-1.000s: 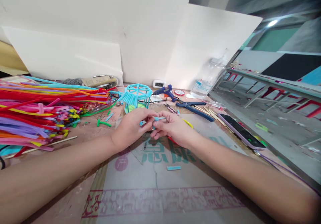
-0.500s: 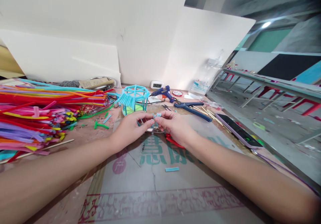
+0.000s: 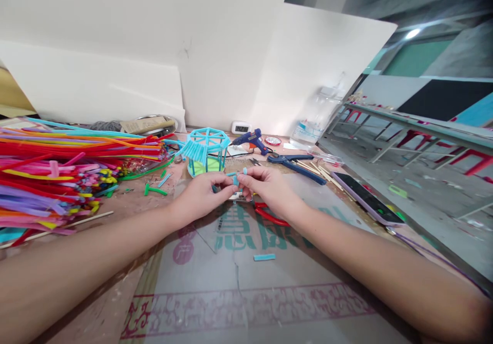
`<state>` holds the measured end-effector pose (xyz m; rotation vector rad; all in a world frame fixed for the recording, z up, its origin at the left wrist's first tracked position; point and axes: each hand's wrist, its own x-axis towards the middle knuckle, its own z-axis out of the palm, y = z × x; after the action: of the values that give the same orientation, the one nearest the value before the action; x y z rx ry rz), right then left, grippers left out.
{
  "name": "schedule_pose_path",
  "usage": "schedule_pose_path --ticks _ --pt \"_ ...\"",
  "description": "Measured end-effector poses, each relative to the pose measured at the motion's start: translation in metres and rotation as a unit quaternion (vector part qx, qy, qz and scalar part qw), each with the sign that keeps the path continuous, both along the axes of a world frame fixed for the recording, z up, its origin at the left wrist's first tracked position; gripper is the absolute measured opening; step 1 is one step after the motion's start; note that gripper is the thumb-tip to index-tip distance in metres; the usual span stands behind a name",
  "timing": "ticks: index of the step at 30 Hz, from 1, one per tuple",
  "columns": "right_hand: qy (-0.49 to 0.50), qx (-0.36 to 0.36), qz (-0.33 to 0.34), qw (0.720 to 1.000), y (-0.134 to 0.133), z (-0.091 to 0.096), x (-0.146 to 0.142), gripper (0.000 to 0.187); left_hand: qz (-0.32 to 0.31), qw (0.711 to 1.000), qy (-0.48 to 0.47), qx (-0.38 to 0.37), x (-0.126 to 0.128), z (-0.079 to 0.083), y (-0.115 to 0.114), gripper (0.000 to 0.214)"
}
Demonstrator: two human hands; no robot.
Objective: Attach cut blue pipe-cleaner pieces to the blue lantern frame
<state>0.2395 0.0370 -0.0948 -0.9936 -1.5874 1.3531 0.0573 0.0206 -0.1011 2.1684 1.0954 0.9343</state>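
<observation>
Below the glue gun [image 3: 252, 138], left hand [image 3: 206, 191] and right hand [image 3: 267, 186] crowd the blue piece [image 3: 235, 179], hiding its full shape! The right also masks part of a red handle [image 3: 271, 220]. Left of the gun, pipe cleaners [image 3: 77, 148] run off the edge; behind it, digits on the clock [image 3: 241, 127], too tiny to read!

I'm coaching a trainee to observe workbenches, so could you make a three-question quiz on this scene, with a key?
1. What colour are the small pieces at the fingers of the left hand and right hand?

2. True or false: in the picture, the glue gun lies to the right of the lantern-shaped frame.

3. Which lies nearest the phone?
a) the white clock
b) the wooden sticks
c) the bundled fuzzy stems

Key:
1. Light blue
2. True
3. b
</observation>
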Motion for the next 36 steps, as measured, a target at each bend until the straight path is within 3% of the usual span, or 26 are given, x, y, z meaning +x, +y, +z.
schedule_pose_path --ticks 6,26,31,36 --pt "-0.015 -0.011 -0.028 0.999 -0.0011 0.0002 -0.0008 0.031 -0.016 1.000 0.010 0.019 -0.0013 0.0014 0.0000 0.030" --pt "-0.080 0.091 -0.058 0.991 -0.0055 -0.0045 -0.0026 0.022 -0.002 1.000 0.015 0.012 -0.0007 -0.0007 0.0004 0.028" --pt "-0.094 0.106 -0.044 0.989 -0.0080 -0.0030 -0.0032 0.020 -0.024 0.999 0.026 -0.030 -0.0035 -0.0020 0.0040 0.031" --pt "-0.117 0.117 -0.020 0.986 -0.0070 -0.0029 -0.0003 0.017 -0.040 0.998 0.043 -0.021 -0.0043 -0.0044 0.0055 0.031"
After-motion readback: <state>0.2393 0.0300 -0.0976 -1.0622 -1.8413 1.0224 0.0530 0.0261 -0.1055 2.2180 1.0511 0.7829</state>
